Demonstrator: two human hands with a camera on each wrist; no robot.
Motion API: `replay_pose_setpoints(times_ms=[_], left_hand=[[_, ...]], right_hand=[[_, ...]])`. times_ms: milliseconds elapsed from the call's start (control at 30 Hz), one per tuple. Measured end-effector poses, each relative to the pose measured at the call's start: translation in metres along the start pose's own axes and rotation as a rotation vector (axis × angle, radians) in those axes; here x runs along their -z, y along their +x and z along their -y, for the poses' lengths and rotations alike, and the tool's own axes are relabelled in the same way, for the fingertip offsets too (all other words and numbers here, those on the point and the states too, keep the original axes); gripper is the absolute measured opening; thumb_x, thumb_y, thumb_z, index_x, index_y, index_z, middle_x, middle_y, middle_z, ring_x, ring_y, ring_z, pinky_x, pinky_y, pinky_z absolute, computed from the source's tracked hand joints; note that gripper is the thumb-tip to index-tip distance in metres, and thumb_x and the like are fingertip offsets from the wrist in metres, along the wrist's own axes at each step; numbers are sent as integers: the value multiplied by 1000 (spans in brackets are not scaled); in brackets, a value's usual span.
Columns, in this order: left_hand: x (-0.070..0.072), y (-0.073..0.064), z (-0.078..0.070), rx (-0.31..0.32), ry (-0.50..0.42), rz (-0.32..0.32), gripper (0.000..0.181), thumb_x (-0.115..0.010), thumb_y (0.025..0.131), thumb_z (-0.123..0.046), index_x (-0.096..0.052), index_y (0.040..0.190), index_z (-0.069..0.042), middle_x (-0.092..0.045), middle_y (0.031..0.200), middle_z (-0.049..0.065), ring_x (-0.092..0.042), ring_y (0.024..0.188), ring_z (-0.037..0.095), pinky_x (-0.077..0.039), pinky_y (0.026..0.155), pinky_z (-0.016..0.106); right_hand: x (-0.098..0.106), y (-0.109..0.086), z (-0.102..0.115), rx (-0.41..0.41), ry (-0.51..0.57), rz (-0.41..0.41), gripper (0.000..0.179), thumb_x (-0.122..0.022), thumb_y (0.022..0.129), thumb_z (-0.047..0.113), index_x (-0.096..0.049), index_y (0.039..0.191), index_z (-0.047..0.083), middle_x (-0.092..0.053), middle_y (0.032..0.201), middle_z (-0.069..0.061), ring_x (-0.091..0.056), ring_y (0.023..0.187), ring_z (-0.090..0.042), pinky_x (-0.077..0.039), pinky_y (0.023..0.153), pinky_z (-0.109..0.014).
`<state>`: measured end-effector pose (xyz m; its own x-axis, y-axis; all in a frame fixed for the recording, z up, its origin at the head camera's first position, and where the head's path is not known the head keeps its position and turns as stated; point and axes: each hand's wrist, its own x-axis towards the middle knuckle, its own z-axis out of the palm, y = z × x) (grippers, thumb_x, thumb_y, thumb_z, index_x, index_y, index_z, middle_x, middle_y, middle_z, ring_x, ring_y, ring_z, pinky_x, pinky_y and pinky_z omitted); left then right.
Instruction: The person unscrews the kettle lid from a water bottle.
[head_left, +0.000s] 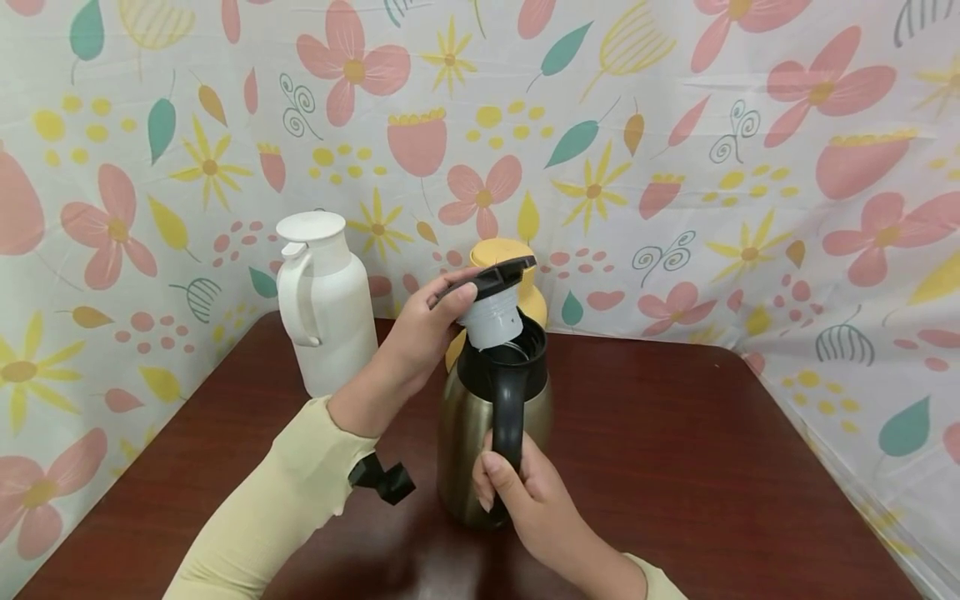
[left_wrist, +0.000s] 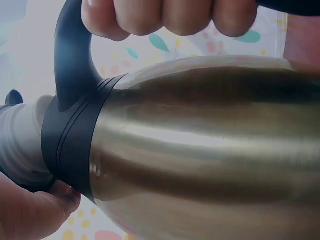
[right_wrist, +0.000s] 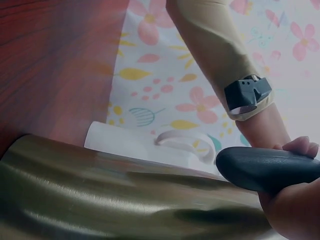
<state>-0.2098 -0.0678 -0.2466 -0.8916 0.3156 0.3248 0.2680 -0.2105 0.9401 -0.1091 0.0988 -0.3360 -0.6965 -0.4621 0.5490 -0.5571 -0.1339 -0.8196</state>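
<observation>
A gold metal vacuum jug (head_left: 463, 442) with a black collar stands upright on the table in the head view. In my left hand (head_left: 420, 337) is its stopper lid (head_left: 491, 321), black on top with a pale screw plug below. The plug is tilted at the jug's mouth, and part of the dark opening shows beside it. My right hand (head_left: 536, 504) grips the lower part of the black handle (head_left: 509, 412). The left wrist view shows right-hand fingers (left_wrist: 187, 15) curled at the handle, while left fingertips (left_wrist: 62, 197) touch near the collar.
A white jug (head_left: 337, 325) with a handle stands at the back left of the dark red wooden table (head_left: 675, 467). Behind the gold jug is a yellow jug (head_left: 504, 250), partly hidden. A flower-patterned cloth (head_left: 637, 208) rises around the table's edges.
</observation>
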Motion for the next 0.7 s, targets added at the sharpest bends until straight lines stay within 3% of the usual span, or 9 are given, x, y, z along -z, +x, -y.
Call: replay_pose_setpoints(times_ms=[133, 233, 300, 467, 700], left_hand=[[0, 4, 3, -9, -61, -25, 117, -75, 70, -77, -43, 145, 6, -51, 140, 15, -50, 125, 20, -38, 112, 38], [0, 5, 6, -5, -110, -35, 131, -75, 56, -89, -47, 141, 7, -57, 123, 2, -51, 113, 13, -39, 102, 31], [0, 3, 7, 5, -154, -37, 135, -74, 53, -92, -46, 145, 2, -58, 116, -4, -52, 108, 10, -40, 96, 29], [2, -1, 7, 12, -294, -56, 119, -70, 63, -89, -44, 149, -11, -62, 108, -12, -57, 99, 6, -45, 88, 23], [5, -11, 5, 76, -407, -122, 107, -61, 78, -86, -40, 152, -12, -66, 101, -14, -61, 99, 2, -48, 92, 21]], right_hand=[[1, 0, -2, 32, 4, 9, 15, -38, 107, -3, -44, 93, -3, -45, 69, -15, -48, 61, -19, -48, 58, -30], [2, 0, -3, -3, 19, 5, 17, -40, 108, -1, -45, 92, -2, -46, 69, -16, -51, 62, -17, -50, 60, -29], [3, 0, -4, -24, 50, 5, 17, -41, 108, 2, -46, 92, -4, -47, 69, -18, -52, 63, -16, -51, 62, -29], [5, 2, -8, -17, 133, 20, 19, -43, 108, 4, -44, 96, -10, -46, 68, -22, -54, 63, -19, -54, 65, -31], [8, 0, -12, -30, 167, 53, 18, -42, 108, 4, -44, 97, -10, -48, 69, -24, -56, 62, -20, -55, 66, -32]])
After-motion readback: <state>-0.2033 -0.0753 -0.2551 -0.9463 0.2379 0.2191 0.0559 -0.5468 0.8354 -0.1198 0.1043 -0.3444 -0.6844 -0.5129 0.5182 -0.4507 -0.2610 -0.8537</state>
